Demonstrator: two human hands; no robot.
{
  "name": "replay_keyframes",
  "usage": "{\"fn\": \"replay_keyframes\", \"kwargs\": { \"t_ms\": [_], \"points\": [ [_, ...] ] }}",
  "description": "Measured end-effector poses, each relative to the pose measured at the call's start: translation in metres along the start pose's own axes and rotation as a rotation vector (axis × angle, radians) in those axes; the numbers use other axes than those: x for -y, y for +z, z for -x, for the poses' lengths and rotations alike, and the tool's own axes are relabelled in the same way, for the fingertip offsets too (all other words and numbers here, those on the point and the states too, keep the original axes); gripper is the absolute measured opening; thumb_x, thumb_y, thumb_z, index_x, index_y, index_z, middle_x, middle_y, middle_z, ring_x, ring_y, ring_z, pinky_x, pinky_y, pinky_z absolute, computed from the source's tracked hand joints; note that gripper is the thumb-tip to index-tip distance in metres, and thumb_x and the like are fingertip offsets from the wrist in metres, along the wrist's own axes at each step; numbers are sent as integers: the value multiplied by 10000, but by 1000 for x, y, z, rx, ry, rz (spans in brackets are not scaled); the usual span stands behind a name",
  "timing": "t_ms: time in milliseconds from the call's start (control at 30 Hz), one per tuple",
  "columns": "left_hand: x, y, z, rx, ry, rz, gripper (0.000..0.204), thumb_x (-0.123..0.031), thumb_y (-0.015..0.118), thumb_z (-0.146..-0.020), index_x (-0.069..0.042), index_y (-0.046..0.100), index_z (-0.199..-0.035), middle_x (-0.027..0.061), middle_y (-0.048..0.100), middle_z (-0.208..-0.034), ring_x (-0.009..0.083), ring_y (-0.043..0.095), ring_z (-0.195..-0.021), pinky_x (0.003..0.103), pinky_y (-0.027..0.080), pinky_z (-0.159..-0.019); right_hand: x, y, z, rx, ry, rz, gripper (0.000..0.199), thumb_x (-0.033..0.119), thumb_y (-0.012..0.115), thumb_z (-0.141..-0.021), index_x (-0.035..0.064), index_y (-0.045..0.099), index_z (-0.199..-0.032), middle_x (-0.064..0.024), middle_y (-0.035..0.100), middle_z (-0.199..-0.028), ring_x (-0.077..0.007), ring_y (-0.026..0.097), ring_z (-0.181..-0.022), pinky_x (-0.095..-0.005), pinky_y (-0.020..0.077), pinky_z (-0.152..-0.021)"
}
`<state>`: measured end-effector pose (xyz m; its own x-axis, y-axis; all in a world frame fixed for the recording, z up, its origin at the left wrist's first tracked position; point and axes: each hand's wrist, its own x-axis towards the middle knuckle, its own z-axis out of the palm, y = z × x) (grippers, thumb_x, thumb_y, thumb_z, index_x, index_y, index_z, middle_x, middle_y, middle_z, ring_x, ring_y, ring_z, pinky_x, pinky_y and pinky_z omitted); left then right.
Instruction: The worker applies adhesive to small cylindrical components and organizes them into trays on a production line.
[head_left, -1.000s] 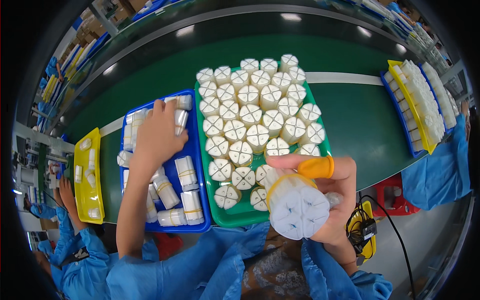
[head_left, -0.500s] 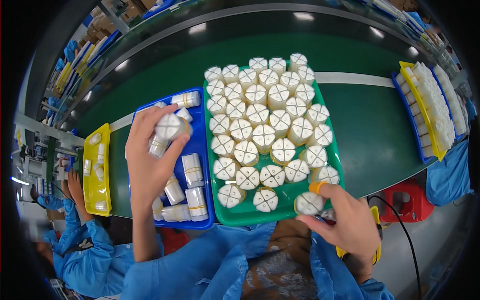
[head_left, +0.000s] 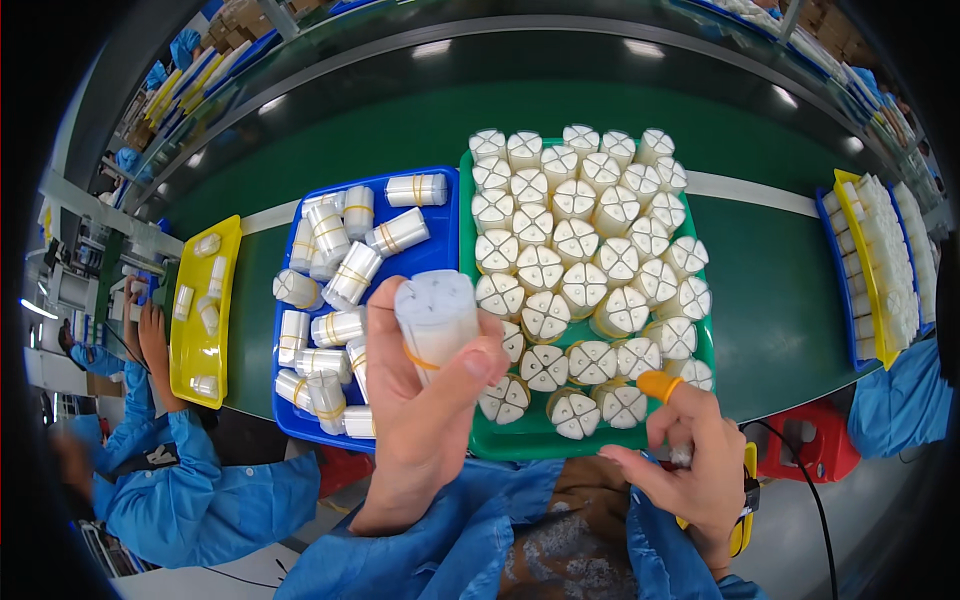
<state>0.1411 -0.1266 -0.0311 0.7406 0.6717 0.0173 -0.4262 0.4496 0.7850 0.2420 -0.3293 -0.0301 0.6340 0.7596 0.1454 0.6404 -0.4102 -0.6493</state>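
My left hand (head_left: pixel 415 390) is raised in front of the two trays, its fingers closed round a banded bundle of white wedge-shaped pieces (head_left: pixel 438 310). The bundle stands roughly upright, with its pale top showing and an orange rubber band round it. At the near right corner of the green tray (head_left: pixel 530 447) is my right hand (head_left: pixel 695 450), an orange finger cot (head_left: pixel 658 386) on one finger. Its thumb and that finger are apart; the other fingers curl over something small and shiny that I cannot make out. A standing bundle (head_left: pixel 621 405) is just left of it.
Several bundles stand upright in the green tray. A blue tray (head_left: pixel 452 215) to its left holds several lying ones. Further left is a yellow tray (head_left: pixel 228 300) beside a co-worker in blue (head_left: pixel 200 480). Stacked trays (head_left: pixel 870 270) and a red stool (head_left: pixel 815 440) are at right.
My left hand has come from over the blue tray toward me with a bundle. My right hand has let go of the bundle now standing in the green tray. The whole view has shifted.
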Motion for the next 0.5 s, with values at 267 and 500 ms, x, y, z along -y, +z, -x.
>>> {"fn": "replay_keyframes", "kwargs": {
  "t_ms": [267, 500],
  "points": [
    [-4, 10, -8, 12, -83, -40, 433, -386, 535, -983, -61, 402, -1237, 115, 552, -1088, 190, 555, -813, 334, 453, -708, 21, 2, -15, 73, -180, -486, 412, 165, 869, -732, 25, 616, -1026, 32, 509, -571, -48, 471, -441, -204, 341, -400],
    [7, -18, -11, 263, -99, -29, 578, -543, 314, -1021, -32, 446, -1255, 75, 515, -1048, 173, 522, -691, 324, 413, -607, 20, 9, -18, 123, -189, -545, 385, 125, 848, -753, 11, 627, -1048, 16, 514, -573, -63, 479, -448, -217, 360, -406]
  ]
}}
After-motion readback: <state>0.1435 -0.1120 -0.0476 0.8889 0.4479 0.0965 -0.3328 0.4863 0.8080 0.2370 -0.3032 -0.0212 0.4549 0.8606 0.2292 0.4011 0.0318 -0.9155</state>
